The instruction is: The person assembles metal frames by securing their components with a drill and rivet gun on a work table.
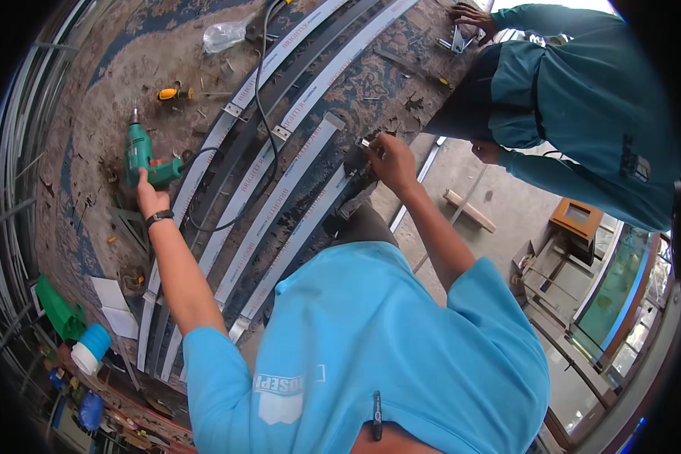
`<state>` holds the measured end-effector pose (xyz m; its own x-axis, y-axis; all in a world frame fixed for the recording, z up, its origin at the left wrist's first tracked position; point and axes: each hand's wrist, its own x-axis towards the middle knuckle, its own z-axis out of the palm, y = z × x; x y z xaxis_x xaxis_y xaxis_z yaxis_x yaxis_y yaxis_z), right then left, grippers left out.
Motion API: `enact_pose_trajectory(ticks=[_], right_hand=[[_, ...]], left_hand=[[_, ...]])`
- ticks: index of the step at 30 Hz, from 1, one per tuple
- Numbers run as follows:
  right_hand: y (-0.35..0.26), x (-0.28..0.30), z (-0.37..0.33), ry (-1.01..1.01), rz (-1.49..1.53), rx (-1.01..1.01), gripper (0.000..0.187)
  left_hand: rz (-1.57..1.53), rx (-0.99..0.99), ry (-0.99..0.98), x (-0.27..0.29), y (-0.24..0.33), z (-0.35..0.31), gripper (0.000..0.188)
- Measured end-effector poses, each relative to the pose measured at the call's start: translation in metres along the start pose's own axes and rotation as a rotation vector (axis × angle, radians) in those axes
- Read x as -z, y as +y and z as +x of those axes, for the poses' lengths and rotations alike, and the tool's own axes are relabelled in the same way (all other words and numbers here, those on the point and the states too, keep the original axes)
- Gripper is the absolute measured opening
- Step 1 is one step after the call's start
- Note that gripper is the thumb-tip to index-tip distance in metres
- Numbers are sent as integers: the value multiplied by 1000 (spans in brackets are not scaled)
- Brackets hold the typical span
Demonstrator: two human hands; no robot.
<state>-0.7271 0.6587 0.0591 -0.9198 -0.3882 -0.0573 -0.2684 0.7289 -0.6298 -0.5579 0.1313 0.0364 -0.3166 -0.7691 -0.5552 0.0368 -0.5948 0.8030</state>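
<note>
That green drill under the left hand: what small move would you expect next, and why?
Probably closing the left hand around the green drill and lifting it. The drill lies on the patterned worktop with that hand at its handle, while the right hand pinches a small part against a metal strip.

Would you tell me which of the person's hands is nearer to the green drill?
The left hand grips the green drill; the right hand is far to its right, at the metal strips.

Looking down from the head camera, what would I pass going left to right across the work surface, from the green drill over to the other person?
Green drill gripped by the left hand → black cable → long metal strips → right hand on a small dark part → co-worker's teal sleeve.
</note>
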Motion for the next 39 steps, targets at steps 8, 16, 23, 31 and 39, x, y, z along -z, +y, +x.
enact_pose_trajectory(ticks=[8, 16, 23, 31, 39], right_hand=[[5, -5, -4, -8, -56, 147, 15], [7, -15, -12, -23, 150, -29, 16], [11, -29, -13, 87, 220, -10, 17], [15, -26, -15, -73, 366, -167, 29], [21, -37, -12, 1, 165, -19, 28]], left_hand=[[862, -540, -793, -54, -109, -238, 41], [1294, -1004, -986, -74, -208, -283, 65], [1324, -1034, -926, -72, -217, -282, 63], [1316, -1054, -911, -75, -216, -284, 61], [1303, -1084, -875, -75, -220, -284, 59]])
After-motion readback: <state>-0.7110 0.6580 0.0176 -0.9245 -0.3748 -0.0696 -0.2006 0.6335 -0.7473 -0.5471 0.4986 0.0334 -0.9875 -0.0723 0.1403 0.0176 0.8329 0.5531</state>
